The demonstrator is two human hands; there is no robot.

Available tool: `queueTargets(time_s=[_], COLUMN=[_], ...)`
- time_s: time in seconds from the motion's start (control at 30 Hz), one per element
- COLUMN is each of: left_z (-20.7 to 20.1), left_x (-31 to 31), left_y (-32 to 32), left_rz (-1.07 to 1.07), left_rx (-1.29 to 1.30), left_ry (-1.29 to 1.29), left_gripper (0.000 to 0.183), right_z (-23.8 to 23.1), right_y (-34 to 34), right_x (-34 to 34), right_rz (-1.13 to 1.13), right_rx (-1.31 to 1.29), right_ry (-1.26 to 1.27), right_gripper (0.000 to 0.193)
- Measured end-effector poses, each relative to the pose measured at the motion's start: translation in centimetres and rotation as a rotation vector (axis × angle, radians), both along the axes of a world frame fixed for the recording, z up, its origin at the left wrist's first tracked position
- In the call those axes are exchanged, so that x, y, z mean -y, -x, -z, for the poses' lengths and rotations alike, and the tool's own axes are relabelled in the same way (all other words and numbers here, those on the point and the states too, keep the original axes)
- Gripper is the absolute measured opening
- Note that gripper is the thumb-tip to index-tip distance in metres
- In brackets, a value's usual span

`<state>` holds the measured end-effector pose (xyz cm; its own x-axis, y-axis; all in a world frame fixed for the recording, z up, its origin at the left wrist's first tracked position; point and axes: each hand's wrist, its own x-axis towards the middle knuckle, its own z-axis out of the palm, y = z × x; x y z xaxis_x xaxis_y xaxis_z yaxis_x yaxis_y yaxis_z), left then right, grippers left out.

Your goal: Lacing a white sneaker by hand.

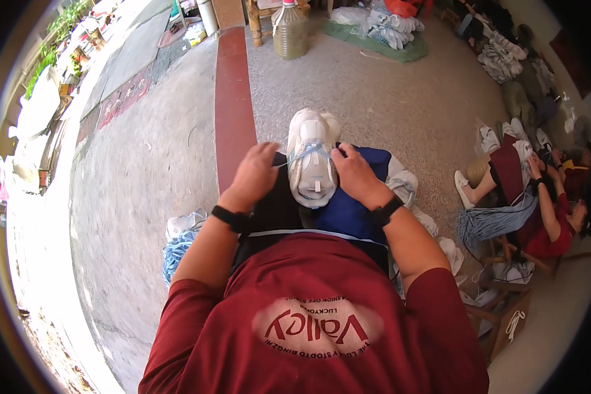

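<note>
A white sneaker (315, 180) rests on my lap, its toe pointing away and its opening towards me. A light blue shoelace (303, 154) crosses its tongue and runs out to both sides. At the shoe's left, my left hand (257, 172) is closed, with the lace leading to its fingers. My right hand (359, 176) is closed at the right edge of the shoe, thumb and forefinger pinched by the lace; its fingertips are partly hidden. A second pale shoe (333, 121) shows partly behind the first. Dark blue cloth (348, 220) lies under the shoe.
A bundle of blue laces (180, 253) hangs at my left. White shoes (404, 187) are piled along my right side. Further right sits another person (545, 223) with blue laces and shoes. Ahead stand a large plastic jug (290, 33) and a green sheet (407, 52) with shoes.
</note>
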<state>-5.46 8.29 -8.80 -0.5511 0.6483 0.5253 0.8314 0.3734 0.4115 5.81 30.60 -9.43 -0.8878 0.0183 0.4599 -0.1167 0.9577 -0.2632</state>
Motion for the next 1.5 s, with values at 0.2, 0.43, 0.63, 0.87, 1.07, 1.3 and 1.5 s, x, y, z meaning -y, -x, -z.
queueTargets(time_s=[0.2, 0.43, 0.63, 0.87, 1.07, 1.3, 1.5], left_z=[1.0, 1.3, 2.6, -1.7, -3.3, -1.4, 9.3], left_x=[-3.0, -0.6, 15.7, 38.6, 50.4, 57.3, 51.1], left_y=[0.6, 1.2, 4.0, 0.3, -4.8, -6.6, -4.3], left_rz=[-0.040, 0.045, -0.094, -0.700, -0.991, -1.165, -1.381], left_rx=[0.132, 0.318, 0.706, 0.915, 1.004, 0.915, 0.897], left_ry=[0.312, 0.117, -0.061, 0.037, 0.072, 0.154, 0.708], left_gripper=[0.016, 0.012, 0.007, 0.006, 0.002, 0.005, 0.029], right_z=[0.1, 2.3, -1.2, -1.6, -6.0, -7.3, -4.0], right_y=[1.1, -0.4, -12.8, -36.4, -48.9, -55.4, -59.7], right_x=[-0.9, -4.9, -14.2, -27.0, -27.9, -27.5, -31.2], right_rz=[-0.013, -0.094, 0.246, 0.699, 1.044, 1.377, 1.051], right_rx=[0.306, 0.140, 0.167, 0.140, 0.236, 0.149, 0.861], right_ry=[-0.134, 0.047, 0.277, 0.631, 0.804, 0.822, -0.515], right_gripper=[0.008, 0.012, 0.014, 0.014, 0.012, 0.013, 0.019])
